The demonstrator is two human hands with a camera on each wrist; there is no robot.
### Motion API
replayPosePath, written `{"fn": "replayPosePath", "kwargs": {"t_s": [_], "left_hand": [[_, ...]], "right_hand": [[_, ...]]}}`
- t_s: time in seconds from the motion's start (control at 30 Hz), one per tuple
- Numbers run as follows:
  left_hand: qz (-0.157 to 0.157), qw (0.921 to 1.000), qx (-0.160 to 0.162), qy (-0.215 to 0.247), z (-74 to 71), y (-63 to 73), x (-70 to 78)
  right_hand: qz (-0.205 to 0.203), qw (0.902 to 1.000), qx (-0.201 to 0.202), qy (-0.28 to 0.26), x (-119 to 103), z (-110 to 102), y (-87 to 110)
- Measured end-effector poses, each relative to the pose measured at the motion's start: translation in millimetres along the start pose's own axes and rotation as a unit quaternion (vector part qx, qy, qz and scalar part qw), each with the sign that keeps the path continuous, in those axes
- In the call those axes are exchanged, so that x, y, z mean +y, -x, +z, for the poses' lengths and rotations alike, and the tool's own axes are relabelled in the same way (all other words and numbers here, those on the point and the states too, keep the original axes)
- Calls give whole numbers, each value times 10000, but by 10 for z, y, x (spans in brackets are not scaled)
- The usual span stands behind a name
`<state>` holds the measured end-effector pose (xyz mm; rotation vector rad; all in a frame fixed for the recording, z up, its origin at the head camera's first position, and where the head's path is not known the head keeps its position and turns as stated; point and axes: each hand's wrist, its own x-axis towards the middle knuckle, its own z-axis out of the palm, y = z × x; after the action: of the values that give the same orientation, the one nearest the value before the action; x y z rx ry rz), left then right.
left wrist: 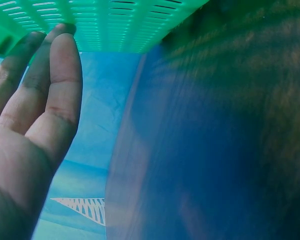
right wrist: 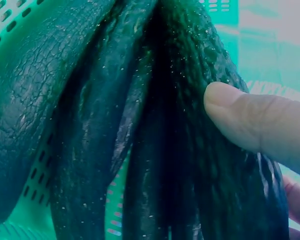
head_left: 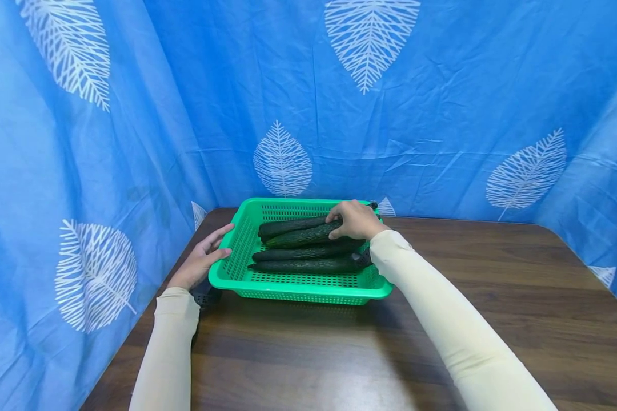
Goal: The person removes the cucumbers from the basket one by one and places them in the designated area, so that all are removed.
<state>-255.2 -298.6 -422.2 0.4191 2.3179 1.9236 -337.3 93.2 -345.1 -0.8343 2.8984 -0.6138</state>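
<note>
- Dark wooden table, brown and grained, fills the foreground, with a shine near its front edge.
- Cream sleeves cover both forearms.
- Left hand at the basket's left end: fingers nearly straight and slightly apart, tips against the outer wall, thumb over the rim.
- Green plastic basket, slotted, near the table's far left corner.
- Cucumbers, at least four, lie side by side in it, running left to right.
- Right hand reaches over the basket's right end, pinching a cucumber toward the far side between thumb and fingers.
- Blue curtain with white leaves hangs behind the table's far edge.
</note>
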Motion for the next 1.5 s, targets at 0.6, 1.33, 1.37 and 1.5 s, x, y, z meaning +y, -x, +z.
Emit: {"fn": "replayPosePath", "kwargs": {"t_s": [0.6,1.33,1.37,1.5], "left_hand": [[-9,9999,-6,-110,-2,8,7],[6,9999,4,-109,16,-5,25],[5,9999,0,-112,17,-3,28],[-21,9999,12,-129,19,8,32]], "right_hand": [[-238,9993,260,-160,116,-129,208],[-400,9904,964,-905,512,-364,634],[-379,9899,998,-932,537,-368,656],[-215,9877,1064,-1127,626,-384,740]]}}
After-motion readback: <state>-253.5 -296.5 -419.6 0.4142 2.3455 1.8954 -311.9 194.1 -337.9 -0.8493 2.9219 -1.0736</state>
